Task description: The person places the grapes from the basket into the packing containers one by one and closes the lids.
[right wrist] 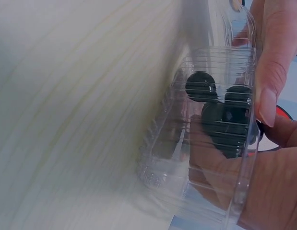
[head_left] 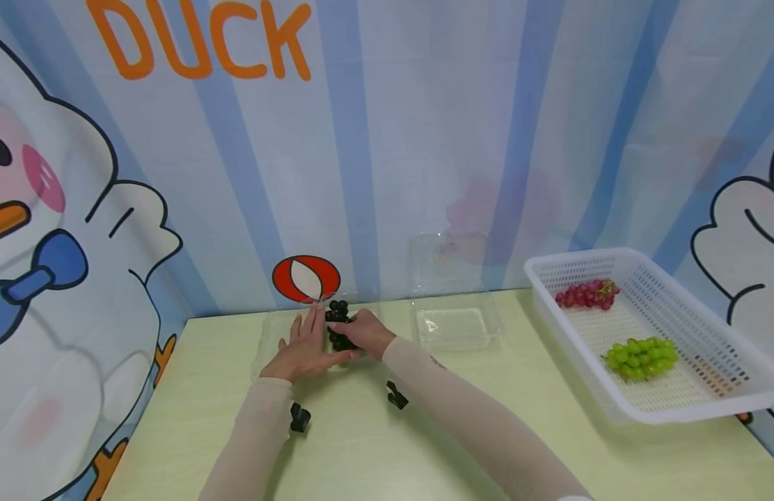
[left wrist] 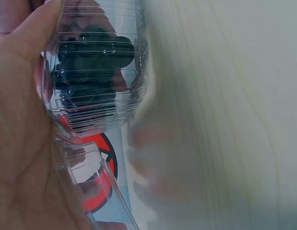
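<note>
A bunch of black grapes (head_left: 338, 313) sits inside a clear hinged plastic box (right wrist: 160, 175) near the back of the table. My right hand (head_left: 369, 332) reaches over the front rim and grips the bunch, its fingers showing behind the grapes through the ribbed wall. My left hand (head_left: 304, 351) lies across the left of the box with its fingers straight. Its thumb (right wrist: 269, 91) stretches along the front rim towards the right hand. The opened lid (head_left: 268, 337) spreads to the left, partly beneath the left hand.
To the right of the hands stands another clear plastic box (head_left: 459, 327), lid raised against the curtain (head_left: 412, 139). At the far right, a white basket (head_left: 581, 376) holds red grapes (head_left: 589, 295) and green grapes (head_left: 641, 358). The light table (head_left: 343, 445) ends at the curtain.
</note>
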{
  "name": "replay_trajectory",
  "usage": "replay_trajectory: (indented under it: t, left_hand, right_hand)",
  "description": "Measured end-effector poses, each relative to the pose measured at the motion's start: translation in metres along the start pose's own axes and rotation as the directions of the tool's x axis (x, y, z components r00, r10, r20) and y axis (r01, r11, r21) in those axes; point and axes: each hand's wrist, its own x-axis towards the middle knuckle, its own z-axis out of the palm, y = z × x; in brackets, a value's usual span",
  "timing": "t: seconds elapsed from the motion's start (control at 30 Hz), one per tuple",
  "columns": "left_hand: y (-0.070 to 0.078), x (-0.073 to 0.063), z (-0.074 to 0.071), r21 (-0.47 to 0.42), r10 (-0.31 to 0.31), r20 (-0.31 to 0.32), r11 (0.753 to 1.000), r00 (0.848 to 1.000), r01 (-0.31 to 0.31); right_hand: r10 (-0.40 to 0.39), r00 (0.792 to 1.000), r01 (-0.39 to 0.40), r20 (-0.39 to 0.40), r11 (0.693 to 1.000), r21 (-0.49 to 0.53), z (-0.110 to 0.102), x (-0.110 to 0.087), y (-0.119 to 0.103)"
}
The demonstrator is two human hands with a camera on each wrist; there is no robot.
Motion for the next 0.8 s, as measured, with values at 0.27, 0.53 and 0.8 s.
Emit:
replay_trajectory:
  t: [0.27,0.53,0.8]
  left_hand:
    - [-0.0012,0.0018,0.0014,0.007,-0.001,-0.005,1.0,1.0,0.001]
    - [-0.0014,0.0015,0.0011,-0.008,-0.005,0.0,1.0,1.0,0.005]
    - [-0.001,0.0003,-0.0001,-0.011,-0.002,0.0,1.0,1.0,0.002]
  right_hand:
    - [0.003,1.0,-0.002,0.024,1.0,-0.016,-0.0011,-0.002,-0.0033]
    - [-0.032,0.999,0.033,0.019,0.997,-0.065,0.001,-0.0015,0.0008]
    - [-0.043,0.999,0.042,-0.006,0.995,-0.091,0.0039,-0.0025,-0.0007]
